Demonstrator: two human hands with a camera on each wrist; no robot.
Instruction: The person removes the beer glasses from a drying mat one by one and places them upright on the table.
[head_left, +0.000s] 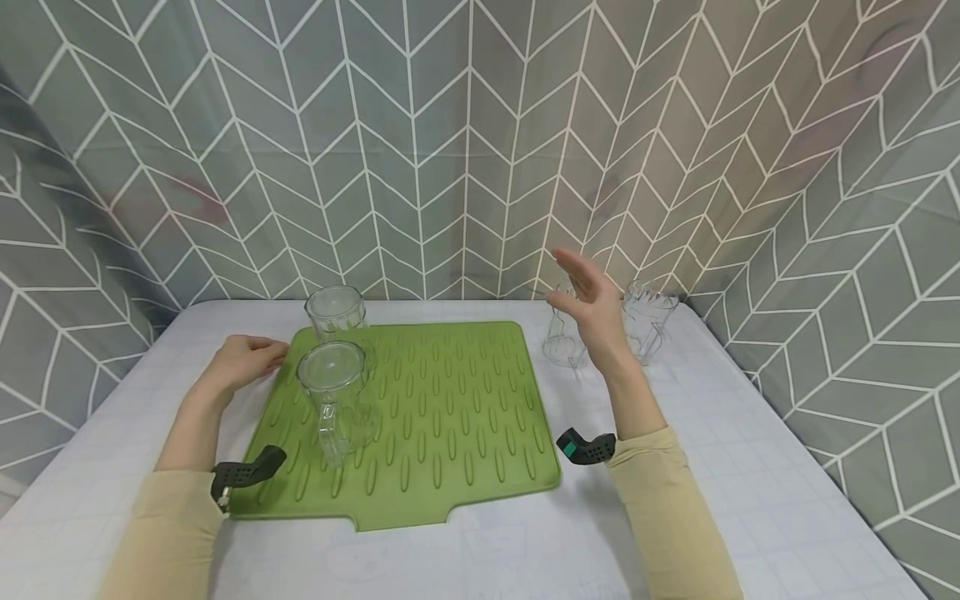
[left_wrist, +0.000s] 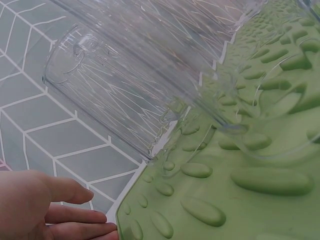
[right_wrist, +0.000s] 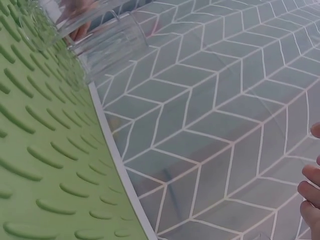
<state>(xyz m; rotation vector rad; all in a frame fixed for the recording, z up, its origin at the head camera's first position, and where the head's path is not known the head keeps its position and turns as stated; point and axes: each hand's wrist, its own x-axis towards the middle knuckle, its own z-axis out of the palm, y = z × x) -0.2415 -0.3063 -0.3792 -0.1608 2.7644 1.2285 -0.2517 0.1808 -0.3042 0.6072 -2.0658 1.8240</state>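
Note:
My left hand (head_left: 243, 360) lies at the left edge of a green ribbed mat (head_left: 450, 400), its fingertips at the rim in the left wrist view, where the hand (left_wrist: 42, 207) is otherwise bare. Two clear glass mugs stand on the mat's left side: a front mug (head_left: 332, 379) with its handle toward me, and a rear mug (head_left: 336, 310) near the back corner. My right hand (head_left: 596, 321) is raised with fingers apart, holding nothing. Behind it, right of the mat, are a clear glass (head_left: 561, 340) that it partly hides and a glass mug (head_left: 649, 317).
The white-covered table (head_left: 495, 550) ends at a grey chevron curtain (head_left: 450, 167) along the back and sides. Black wrist mounts (head_left: 588, 448) sit on both beige sleeves. The mat's front edge has a tab sticking out.

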